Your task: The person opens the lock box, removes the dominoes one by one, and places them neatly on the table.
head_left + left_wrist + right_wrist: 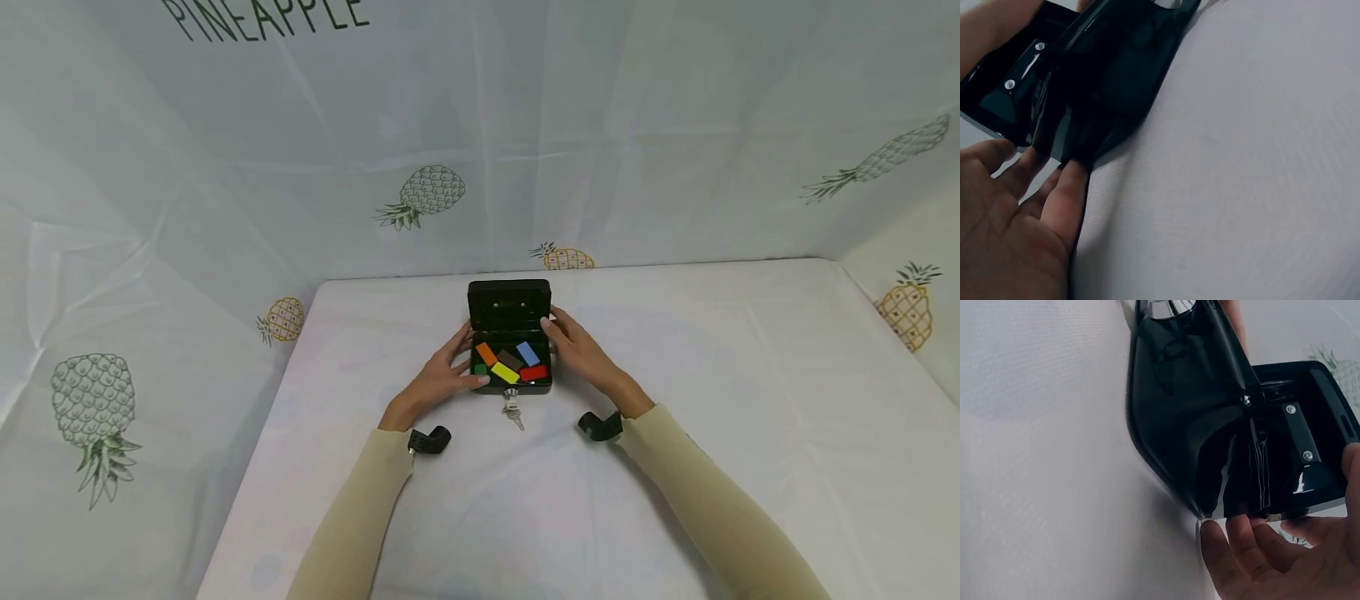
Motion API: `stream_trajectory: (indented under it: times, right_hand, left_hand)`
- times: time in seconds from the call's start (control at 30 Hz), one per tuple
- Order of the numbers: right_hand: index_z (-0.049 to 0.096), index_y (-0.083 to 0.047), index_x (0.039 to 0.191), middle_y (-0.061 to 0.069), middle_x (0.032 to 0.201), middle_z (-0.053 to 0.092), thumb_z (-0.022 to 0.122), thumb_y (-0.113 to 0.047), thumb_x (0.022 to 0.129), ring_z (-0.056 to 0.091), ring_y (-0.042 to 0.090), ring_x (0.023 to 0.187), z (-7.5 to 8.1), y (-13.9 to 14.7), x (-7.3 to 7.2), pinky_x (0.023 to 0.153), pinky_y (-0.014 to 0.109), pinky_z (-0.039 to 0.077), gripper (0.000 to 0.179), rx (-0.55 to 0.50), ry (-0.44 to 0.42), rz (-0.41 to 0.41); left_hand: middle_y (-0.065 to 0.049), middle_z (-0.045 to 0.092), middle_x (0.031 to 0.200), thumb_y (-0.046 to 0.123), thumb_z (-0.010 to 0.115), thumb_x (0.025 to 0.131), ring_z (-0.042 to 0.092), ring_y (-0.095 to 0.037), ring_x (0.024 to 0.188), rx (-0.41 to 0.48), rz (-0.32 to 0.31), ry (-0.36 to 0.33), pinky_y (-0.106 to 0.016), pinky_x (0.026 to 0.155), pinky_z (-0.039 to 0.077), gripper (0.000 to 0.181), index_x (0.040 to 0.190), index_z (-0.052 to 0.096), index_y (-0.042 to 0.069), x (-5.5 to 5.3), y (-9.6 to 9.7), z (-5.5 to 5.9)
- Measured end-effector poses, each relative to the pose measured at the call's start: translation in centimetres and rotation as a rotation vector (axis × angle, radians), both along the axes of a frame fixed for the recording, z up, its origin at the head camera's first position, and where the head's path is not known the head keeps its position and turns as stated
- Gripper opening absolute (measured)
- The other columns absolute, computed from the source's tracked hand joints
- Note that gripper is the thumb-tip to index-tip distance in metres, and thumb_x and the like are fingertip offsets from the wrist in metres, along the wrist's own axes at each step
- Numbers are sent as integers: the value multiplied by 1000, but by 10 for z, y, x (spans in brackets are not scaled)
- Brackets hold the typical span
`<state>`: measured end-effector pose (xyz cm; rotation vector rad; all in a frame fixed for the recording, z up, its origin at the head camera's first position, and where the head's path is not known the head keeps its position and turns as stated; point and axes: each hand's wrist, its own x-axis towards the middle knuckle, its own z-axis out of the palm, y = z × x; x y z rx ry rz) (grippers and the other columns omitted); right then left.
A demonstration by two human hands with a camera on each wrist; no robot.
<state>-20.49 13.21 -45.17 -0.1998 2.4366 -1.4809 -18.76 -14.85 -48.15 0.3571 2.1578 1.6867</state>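
Observation:
A small black cash box [472,392] stands on the table with its lid [510,289] raised. Inside lie several coloured blocks, among them an orange block [486,354], a blue block [528,354], a yellow block [505,372] and a red block [533,373]. A key bunch [512,410] hangs from the front lock. My left hand [438,377] holds the box's left side, thumb by the front corner. At the right side, near the hinge, my right hand [583,348] grips the box, its thumb by the lid's lower corner. Fingertips touch the black wall in both wrist views.
A white cloth [675,350] covers the table. Behind it hangs a pale curtain [675,167] printed with pineapples. Dark wrist devices [430,440] sit at both sleeve cuffs.

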Motion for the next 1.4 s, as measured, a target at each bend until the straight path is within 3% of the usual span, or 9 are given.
stream_trajectory:
  times: [0.17,0.37,0.5,0.67,0.83,1.03,1.17,1.4]
  right_hand:
    - [18,-4,169,29,156,45,49,-34,114,51,45,138,-7,0,0,116,61,48,70,22,79,14]
    - [19,2,167,29,152,44,59,-24,110,55,45,131,-8,0,15,107,60,53,74,117,222,21]
    - [26,3,163,25,148,49,65,-23,106,58,41,126,-7,-1,27,101,57,56,74,214,338,-47]
    - [45,5,148,21,137,57,73,-16,100,62,37,118,-3,-3,40,96,53,59,59,243,464,-119]
    - [65,2,125,19,127,60,82,-10,93,64,34,111,-4,-9,46,91,48,62,38,311,622,-40]
    - [75,0,109,17,116,63,89,-12,86,64,34,103,-5,-21,46,87,46,62,29,393,783,78]
    - [77,-2,104,15,112,65,89,-12,86,64,33,100,-4,-27,43,86,46,61,24,428,822,141]
    - [80,-5,103,8,103,64,89,-18,87,61,27,92,2,-33,36,80,42,56,23,501,798,208]
  left_hand:
    - [-9,15,176,-1,86,85,23,-32,161,-20,-47,-3,-42,125,39,123,172,4,26,0,0,1]
    - [-10,14,176,-7,85,84,22,-31,161,-28,-48,15,-42,126,37,125,172,4,24,1,1,0]
    - [-11,15,175,-9,85,83,22,-31,161,-13,-38,21,-42,126,37,124,172,5,23,2,2,0]
    - [-12,16,174,-10,84,83,24,-34,160,-22,-30,20,-42,126,37,124,172,6,24,3,2,0]
    - [-12,16,175,-10,84,83,25,-34,160,-34,-25,21,-44,126,37,124,172,6,24,3,2,1]
    - [-13,17,174,-8,84,84,23,-33,161,-33,-25,38,-45,126,37,122,172,6,22,3,2,0]
    - [-12,18,174,-6,85,84,22,-30,161,-36,-24,40,-44,127,36,122,172,6,24,3,2,0]
    - [-11,19,174,-4,85,85,22,-29,161,-25,-34,48,-44,128,35,122,172,6,25,3,0,-1]
